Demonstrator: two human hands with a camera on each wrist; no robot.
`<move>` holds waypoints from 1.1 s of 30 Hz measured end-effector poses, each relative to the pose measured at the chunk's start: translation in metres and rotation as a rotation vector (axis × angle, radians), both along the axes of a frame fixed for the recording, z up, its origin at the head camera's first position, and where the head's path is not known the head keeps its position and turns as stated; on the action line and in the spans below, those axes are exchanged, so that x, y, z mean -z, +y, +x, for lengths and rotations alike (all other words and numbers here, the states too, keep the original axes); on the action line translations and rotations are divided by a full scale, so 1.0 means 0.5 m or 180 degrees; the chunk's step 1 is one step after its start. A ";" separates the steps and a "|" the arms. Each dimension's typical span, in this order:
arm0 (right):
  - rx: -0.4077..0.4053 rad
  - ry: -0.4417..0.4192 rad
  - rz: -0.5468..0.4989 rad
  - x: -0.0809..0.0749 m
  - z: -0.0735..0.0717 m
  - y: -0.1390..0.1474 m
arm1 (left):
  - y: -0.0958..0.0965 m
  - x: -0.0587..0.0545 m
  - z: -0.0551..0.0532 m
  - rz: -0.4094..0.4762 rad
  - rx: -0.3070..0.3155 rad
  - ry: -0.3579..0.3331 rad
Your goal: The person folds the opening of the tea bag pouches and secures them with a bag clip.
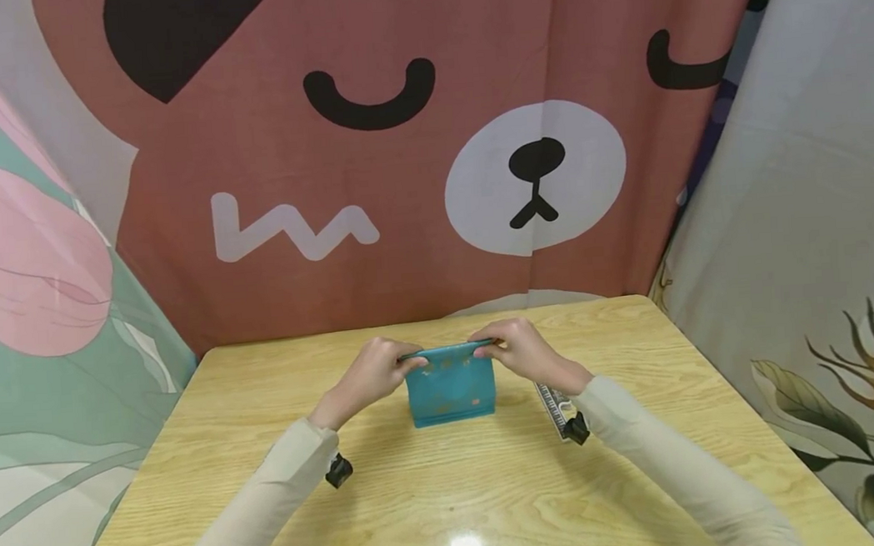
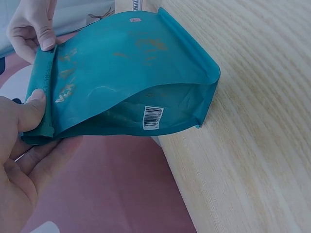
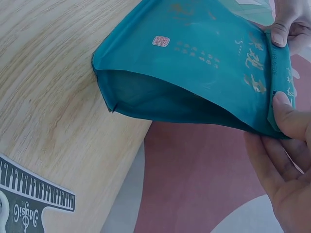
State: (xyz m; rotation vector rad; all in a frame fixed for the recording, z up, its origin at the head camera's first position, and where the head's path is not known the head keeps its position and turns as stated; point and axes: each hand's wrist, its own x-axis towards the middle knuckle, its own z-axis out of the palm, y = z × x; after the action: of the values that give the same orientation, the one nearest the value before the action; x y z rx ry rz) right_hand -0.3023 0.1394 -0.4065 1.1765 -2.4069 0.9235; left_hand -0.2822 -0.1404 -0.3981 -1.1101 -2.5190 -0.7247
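A teal gusseted pouch (image 1: 452, 389) with gold lettering stands upright on the table, its top edge folded over into a flat band. At the band's left end my left hand (image 1: 379, 370) pinches it, thumb on the near side and fingers behind. My right hand (image 1: 520, 353) pinches the other end the same way. A white barcode label (image 2: 152, 118) shows on the pouch's side gusset in the left wrist view. In the right wrist view a small red-and-white seal mark (image 3: 161, 41) is printed on the front. What the pouch contains is hidden.
The pouch stands on a light wood table (image 1: 450, 489). A black-and-white ruler (image 3: 36, 189) printed "Music" lies to the right, partly under my right wrist in the head view. Behind the table hangs a curtain (image 1: 408, 283) with a bear face; patterned curtains flank both sides.
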 end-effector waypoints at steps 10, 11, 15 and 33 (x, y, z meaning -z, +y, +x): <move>-0.0067 -0.0035 0.0037 -0.010 0.006 0.011 | 0.000 0.000 -0.003 -0.0035 -0.0013 0.0021; -0.0059 -0.0043 0.0039 -0.010 0.007 0.012 | 0.000 0.000 -0.003 -0.0030 -0.0011 0.0031; -0.0017 -0.0096 0.0053 -0.008 0.008 0.018 | 0.001 0.001 -0.003 -0.0006 0.0006 0.0028; 0.0448 -0.0213 0.0438 0.016 0.008 0.068 | -0.002 -0.001 -0.001 0.0013 0.0057 -0.0030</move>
State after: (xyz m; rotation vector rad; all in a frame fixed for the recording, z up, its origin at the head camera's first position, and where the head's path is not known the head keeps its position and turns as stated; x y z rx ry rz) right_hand -0.2984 0.1735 -0.4144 1.0201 -2.6050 0.7767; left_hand -0.2828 -0.1412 -0.3977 -1.1318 -2.5173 -0.7410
